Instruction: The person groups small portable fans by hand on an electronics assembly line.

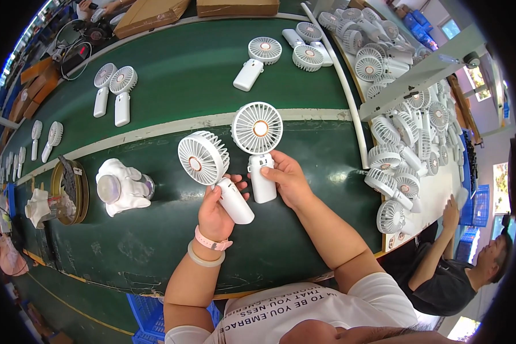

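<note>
My left hand (215, 213) is closed round the handle of a white handheld fan (203, 159), its round grille tilted up and to the left. Beside it, my right hand (288, 179) grips a second white handheld fan (257, 129) by the handle, held upright with its grille toward me. Both grilles have a copper-coloured ring at the centre. The two fans are close together above the green work surface (304, 241). A pink watch strap and a pale bangle circle my left wrist.
More white fans (264, 51) lie on the green belt (183, 69) beyond a pale strip. A large heap of fans (404, 126) covers the table at right, beside a white rail (341, 86). White cloth (123, 192) and a brass-coloured bowl (80, 192) stand left. A co-worker (447, 269) is at right.
</note>
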Demonstrator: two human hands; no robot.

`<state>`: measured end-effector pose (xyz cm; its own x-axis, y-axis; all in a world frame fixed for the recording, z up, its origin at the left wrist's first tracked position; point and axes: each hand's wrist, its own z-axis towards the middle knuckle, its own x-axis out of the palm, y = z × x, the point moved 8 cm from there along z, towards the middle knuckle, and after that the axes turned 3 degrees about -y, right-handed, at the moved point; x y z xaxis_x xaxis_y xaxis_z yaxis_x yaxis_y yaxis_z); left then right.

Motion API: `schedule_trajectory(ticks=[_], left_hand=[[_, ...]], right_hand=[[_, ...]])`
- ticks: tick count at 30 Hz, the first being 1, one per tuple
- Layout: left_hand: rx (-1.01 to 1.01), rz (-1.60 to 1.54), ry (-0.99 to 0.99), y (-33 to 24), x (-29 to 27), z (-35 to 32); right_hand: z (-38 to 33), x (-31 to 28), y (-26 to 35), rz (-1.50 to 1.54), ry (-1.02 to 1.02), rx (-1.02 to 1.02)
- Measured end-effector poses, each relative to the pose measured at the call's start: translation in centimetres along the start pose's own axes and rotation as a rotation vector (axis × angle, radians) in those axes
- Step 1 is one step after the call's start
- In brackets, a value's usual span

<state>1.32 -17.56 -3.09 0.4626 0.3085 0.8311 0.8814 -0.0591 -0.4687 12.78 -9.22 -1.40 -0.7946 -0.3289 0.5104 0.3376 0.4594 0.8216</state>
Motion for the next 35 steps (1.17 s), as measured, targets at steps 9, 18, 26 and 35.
schedule_trajectory(ticks=[9, 18, 26, 35], left_hand=[[-0.005, -0.103, -0.055, 0.1, 0.4, 0.3], [-0.137, -0.379, 0.123, 0.2, 0.9, 0.5], [-0.177, -0.357, 0.085, 0.3, 1.0, 0.5], [-0.329, -0.496, 0.122, 0.6, 1.8, 0.3]], right_hand=[[-0.1, 0.1, 0.1, -0.115, -0.06, -0.024], [5.2, 1.8, 8.7, -1.089, -0.274, -0.613], [16.6, -1.0, 11.3, -1.811, -0.485, -0.426], [13.7, -6.3, 7.3, -0.214, -0.149, 0.02]])
